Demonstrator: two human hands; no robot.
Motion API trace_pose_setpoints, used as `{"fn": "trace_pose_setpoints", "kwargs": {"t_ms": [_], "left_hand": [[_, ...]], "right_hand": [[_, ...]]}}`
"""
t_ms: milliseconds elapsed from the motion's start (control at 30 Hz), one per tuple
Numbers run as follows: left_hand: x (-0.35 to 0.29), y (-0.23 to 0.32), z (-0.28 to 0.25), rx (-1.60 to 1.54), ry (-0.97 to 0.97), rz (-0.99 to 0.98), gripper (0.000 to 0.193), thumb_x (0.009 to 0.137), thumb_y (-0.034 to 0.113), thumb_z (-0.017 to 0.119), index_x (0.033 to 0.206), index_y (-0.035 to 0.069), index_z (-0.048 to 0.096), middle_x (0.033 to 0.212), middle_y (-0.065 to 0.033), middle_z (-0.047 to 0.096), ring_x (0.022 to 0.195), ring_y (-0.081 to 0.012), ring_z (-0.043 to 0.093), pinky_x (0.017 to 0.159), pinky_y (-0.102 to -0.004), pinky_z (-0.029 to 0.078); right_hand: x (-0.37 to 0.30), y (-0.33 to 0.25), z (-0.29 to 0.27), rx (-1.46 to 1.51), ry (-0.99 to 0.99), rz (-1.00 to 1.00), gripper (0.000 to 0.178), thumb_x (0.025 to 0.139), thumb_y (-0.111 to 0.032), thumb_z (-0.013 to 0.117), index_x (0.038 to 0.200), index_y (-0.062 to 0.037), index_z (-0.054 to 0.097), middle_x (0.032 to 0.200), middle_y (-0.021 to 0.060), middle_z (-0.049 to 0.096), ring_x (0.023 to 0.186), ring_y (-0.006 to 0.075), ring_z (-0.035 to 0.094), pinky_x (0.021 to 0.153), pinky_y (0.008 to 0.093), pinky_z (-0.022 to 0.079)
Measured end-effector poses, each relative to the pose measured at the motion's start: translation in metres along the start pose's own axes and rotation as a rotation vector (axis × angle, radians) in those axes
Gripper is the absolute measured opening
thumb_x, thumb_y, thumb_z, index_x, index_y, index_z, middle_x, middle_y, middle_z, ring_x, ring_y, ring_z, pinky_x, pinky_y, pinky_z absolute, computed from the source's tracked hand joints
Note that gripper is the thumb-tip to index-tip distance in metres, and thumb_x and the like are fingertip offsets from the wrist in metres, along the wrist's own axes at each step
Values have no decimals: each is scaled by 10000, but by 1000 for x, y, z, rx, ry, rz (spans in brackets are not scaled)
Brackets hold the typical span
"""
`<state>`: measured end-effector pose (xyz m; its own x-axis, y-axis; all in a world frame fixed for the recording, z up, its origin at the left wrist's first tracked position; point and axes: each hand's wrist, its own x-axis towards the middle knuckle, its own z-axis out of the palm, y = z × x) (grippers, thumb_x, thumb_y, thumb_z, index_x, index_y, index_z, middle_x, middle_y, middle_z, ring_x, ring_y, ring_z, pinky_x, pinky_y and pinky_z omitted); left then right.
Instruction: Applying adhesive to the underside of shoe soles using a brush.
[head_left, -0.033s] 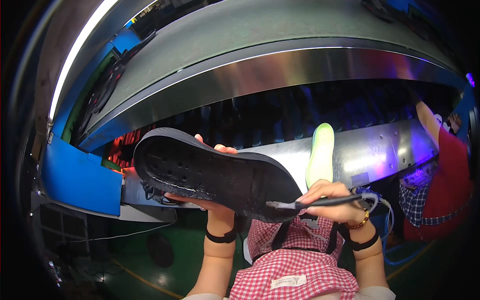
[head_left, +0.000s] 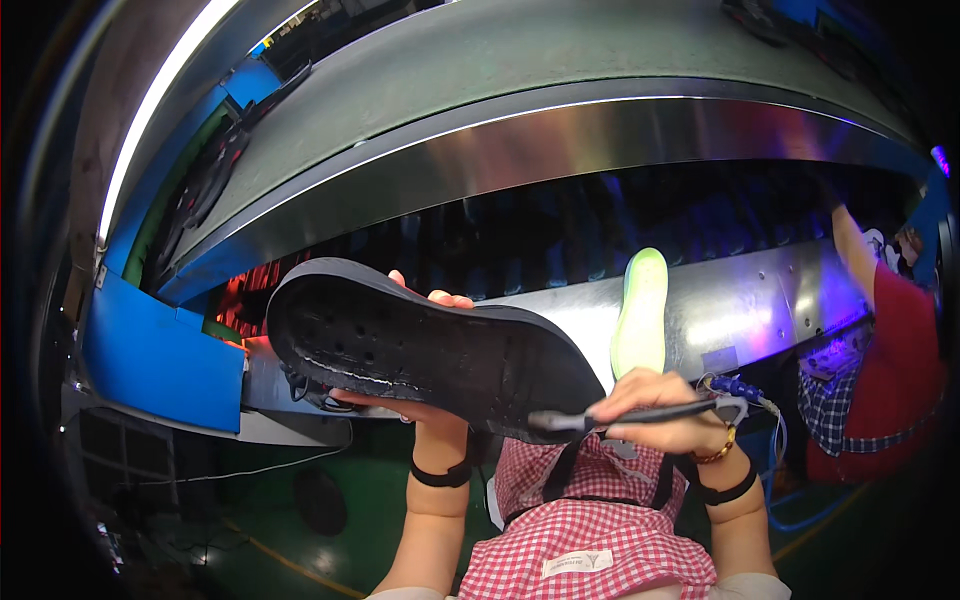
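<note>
Tilted up in front of me is a black shoe sole (head_left: 430, 365), its hollowed inner face showing, with small round holes toward the heel at the left. A glossy whitish streak runs along the heel's near inner edge. My left hand (head_left: 405, 408) is closed around the sole from behind and below, fingertips showing over its far edge. My right hand (head_left: 665, 405) grips a dark-handled brush (head_left: 560, 422), its bristles against the inner face near the toe's near edge. A thin tube curves from the handle's end. Beyond my right hand lies a yellow-green sole-shaped piece (head_left: 640, 315).
A metal shelf (head_left: 740, 305) runs across in front, below a wide green conveyor belt (head_left: 480, 85) with a steel edge. At the left stands a blue machine panel (head_left: 165, 350) near a red glow. A person in red (head_left: 895, 370) reaches in at the right.
The brush has shifted slightly toward me, its bristles now closer to the sole's near edge. My left hand and the sole stay almost where they were.
</note>
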<state>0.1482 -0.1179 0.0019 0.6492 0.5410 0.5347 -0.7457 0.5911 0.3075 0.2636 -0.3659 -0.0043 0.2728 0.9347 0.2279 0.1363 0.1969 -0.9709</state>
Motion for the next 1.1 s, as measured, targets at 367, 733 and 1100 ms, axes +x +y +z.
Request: {"fn": "trace_pose_setpoints", "kwargs": {"t_ms": [367, 733, 1100], "left_hand": [[10, -1, 29, -32, 283, -78, 1023, 784, 801, 441, 1405, -9, 373, 1410, -241, 422, 1286, -372, 435, 1065, -516, 375], [-51, -53, 20, -41, 221, -435, 1082, 724, 794, 502, 1447, 12, 314, 1421, -230, 402, 1267, -400, 460, 1074, -528, 383], [-34, -38, -2, 37, 199, -633, 956, 802, 693, 514, 1439, 3, 337, 1409, -269, 411, 1222, -427, 497, 1014, -576, 422]], "right_hand": [[-3, 26, -4, 517, 191, -9, 197, 786, 53, 666, 979, 26, 689, 986, 168, 704, 1058, 251, 608, 989, 387, 437], [5, 5, 34, 490, 205, 149, 236, 810, 40, 679, 1047, 41, 677, 1047, 180, 684, 942, 223, 667, 847, 295, 529], [31, -9, -4, 39, -216, -51, 226, 792, 8, 716, 1017, 10, 701, 1021, 154, 706, 961, 270, 687, 894, 340, 537]]}}
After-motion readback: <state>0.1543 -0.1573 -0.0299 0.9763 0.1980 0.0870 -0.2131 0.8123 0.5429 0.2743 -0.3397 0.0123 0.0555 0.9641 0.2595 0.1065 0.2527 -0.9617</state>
